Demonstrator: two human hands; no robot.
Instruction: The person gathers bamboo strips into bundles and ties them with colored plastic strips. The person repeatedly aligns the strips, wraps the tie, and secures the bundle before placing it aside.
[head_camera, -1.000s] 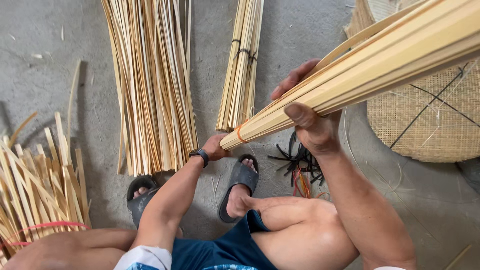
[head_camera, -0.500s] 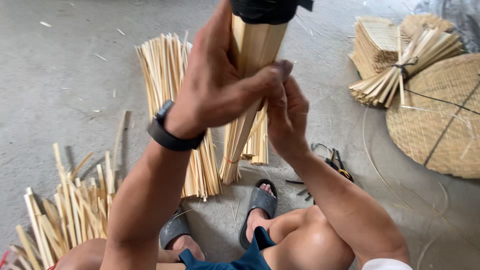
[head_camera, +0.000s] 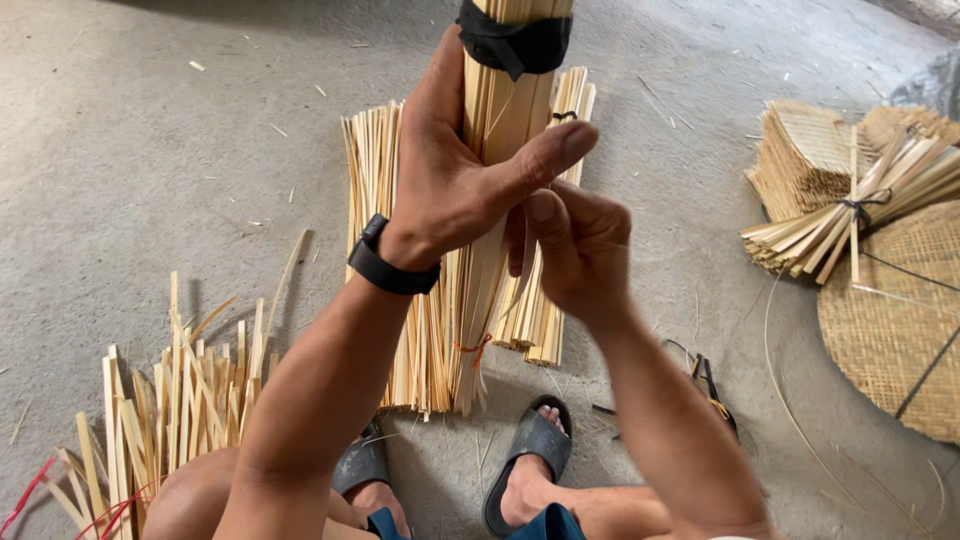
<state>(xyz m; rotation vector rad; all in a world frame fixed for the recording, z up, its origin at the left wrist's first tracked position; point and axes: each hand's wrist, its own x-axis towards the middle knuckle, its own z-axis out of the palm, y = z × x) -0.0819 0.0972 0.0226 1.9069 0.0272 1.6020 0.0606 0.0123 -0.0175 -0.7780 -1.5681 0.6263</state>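
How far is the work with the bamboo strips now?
Done: tied bundles lie on a woven mat. In hand: the left hand grips an upright bundle with a black band; the right hand pinches one strip. Left: loose strips on the floor and short pieces are untied.

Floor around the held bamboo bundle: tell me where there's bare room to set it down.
Bare concrete floor lies upper left, beyond the scrap strips. A narrower strip runs between the flat-laid strips and the tied bundles. Crowded: near the sandals, and the woven mat.
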